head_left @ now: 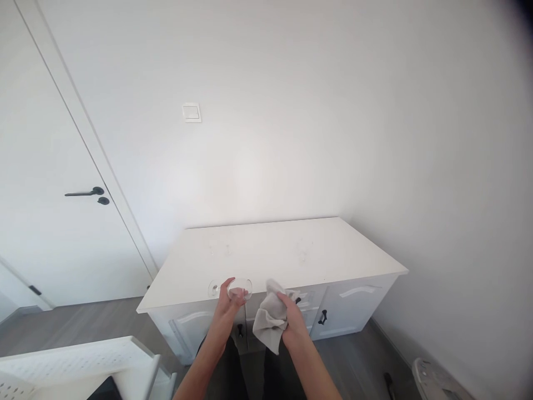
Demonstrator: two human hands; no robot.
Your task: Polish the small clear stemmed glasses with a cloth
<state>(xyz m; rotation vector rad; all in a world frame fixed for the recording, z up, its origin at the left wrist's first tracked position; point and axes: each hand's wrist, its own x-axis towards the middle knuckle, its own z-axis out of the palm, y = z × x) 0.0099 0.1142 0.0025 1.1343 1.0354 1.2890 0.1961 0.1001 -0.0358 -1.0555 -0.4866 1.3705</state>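
My left hand [230,300] is closed around a clear stemmed wine glass [246,286], tipped on its side over the front edge of the white cabinet [266,244]. The glass's round foot points left and its bowl points right. To its right, my right hand [292,319] grips a crumpled light grey cloth [270,316], which hangs in front of the cabinet, apart from the glass. Faint clear shapes that look like glassware [227,250] show on the cabinet top at left, and another faint clear glass [303,253] is right of the middle.
Below the top are cabinet doors with black handles [322,317]. A white door with a black lever [85,193] is at left, and a light switch [191,113] is on the wall. A white perforated piece of furniture [75,361] stands lower left; a pale object [437,378] is lower right.
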